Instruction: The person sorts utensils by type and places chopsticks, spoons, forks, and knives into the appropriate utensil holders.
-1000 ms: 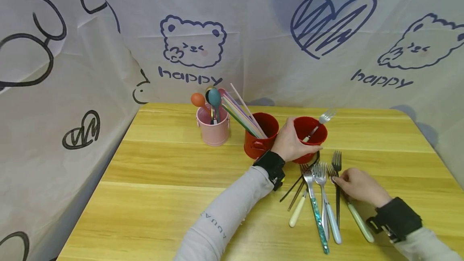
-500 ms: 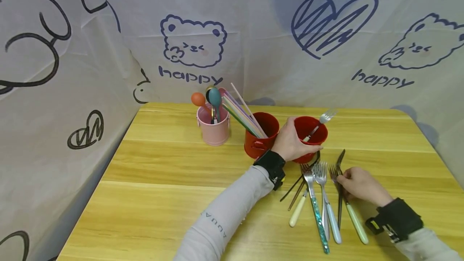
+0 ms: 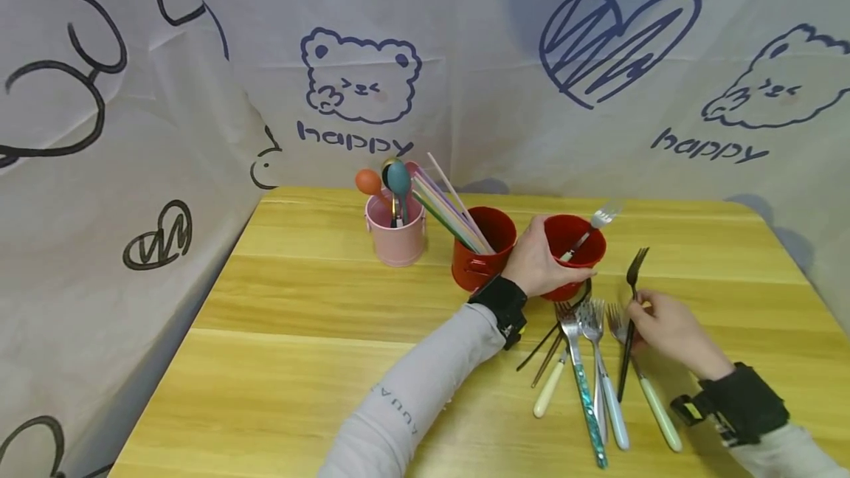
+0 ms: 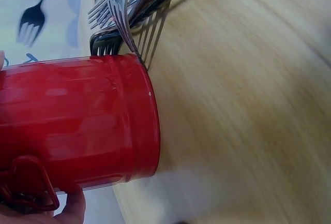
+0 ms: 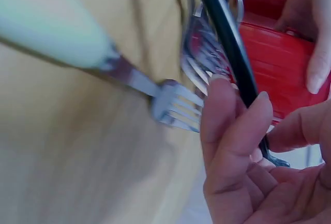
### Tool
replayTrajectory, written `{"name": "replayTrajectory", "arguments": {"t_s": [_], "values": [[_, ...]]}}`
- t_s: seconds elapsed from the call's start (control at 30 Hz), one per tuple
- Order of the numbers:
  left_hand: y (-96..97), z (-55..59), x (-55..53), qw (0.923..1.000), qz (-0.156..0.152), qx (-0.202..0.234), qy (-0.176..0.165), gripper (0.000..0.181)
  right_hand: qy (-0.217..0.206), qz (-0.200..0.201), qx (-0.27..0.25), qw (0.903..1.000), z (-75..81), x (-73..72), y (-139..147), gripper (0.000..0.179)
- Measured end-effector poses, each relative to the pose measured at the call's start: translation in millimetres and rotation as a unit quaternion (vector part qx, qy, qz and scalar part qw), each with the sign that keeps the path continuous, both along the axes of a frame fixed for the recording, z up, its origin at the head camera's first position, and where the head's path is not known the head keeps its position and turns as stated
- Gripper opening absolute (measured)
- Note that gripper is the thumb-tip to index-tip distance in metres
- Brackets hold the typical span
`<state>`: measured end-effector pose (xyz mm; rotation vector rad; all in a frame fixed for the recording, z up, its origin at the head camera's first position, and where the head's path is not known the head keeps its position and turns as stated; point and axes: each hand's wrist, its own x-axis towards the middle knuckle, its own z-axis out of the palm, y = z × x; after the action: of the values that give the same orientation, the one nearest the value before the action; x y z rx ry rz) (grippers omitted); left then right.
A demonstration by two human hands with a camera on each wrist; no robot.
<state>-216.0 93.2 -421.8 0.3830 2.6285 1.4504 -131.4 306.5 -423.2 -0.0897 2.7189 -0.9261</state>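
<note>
My left hand (image 3: 534, 265) grips the rim and side of the right-hand red bucket (image 4: 77, 120). A fork (image 3: 604, 215) with a pale handle leans inside that bucket. My right hand (image 3: 677, 334) pinches a black fork (image 5: 227, 32) between thumb and fingers, tines up, to the right of the bucket. Below it lies a fork with a light green handle (image 3: 659, 408). Several more forks spread in front of the bucket, among them ones with a teal handle (image 3: 587, 411), a light blue handle (image 3: 615, 411) and a pale yellow handle (image 3: 550, 393).
A second red bucket (image 3: 468, 271) with several coloured straws (image 3: 451, 212) stands left of my left hand. Farther left is a pink bucket (image 3: 398, 246) holding spoons (image 3: 398, 177). A printed cloth (image 3: 491, 116) hangs behind the wooden table (image 3: 299, 360).
My right hand has taken the black fork from among the others and raised it, tines turning upward. The green-handled fork has shifted slightly. My left hand keeps its grip on the bucket.
</note>
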Motion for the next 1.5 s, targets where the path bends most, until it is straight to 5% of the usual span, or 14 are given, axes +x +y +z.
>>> {"name": "replayTrajectory", "arguments": {"t_s": [0.17, 0.3, 0.43, 0.63, 0.77, 0.87, 1.27, 1.5], "values": [[1.3, -1.6, -0.8, 1.0000, -0.005, 0.004, 0.003, 0.089, 0.055, -0.015, -0.026, 0.9981, 15.8, -3.4, -2.0, 0.036], [2.8, -0.9, -1.8, 1.0000, -0.002, 0.008, 0.002, 0.087, 0.159, -0.041, -0.039, 0.9856, 32.7, -8.0, -5.3, 0.033], [5.7, 0.2, -0.7, 0.9999, -0.002, 0.010, -0.011, 0.086, 0.265, -0.072, -0.075, 0.9585, 51.5, -12.5, -11.9, 0.026], [7.8, 0.7, 0.7, 0.9999, -0.007, 0.014, -0.004, 0.086, 0.368, -0.113, -0.171, 0.9072, 77.3, -23.0, -26.8, 0.017], [7.4, 1.0, 1.5, 0.9998, -0.012, 0.019, 0.002, 0.086, 0.433, -0.111, -0.212, 0.8690, 86.5, -31.2, -34.6, 0.017], [6.3, 1.1, 1.7, 0.9996, -0.011, 0.025, 0.001, 0.088, 0.467, -0.100, -0.211, 0.8528, 87.6, -37.5, -38.7, 0.017], [1.3, 0.6, 0.8, 0.9997, -0.009, 0.023, 0.002, 0.089, 0.387, -0.102, -0.205, 0.8930, 68.0, -47.0, -42.1, 0.020], [1.8, -1.0, -1.9, 0.9997, -0.012, 0.016, 0.011, 0.088, 0.348, -0.066, -0.178, 0.9180, 60.7, -47.8, -40.2, 0.023]]}}
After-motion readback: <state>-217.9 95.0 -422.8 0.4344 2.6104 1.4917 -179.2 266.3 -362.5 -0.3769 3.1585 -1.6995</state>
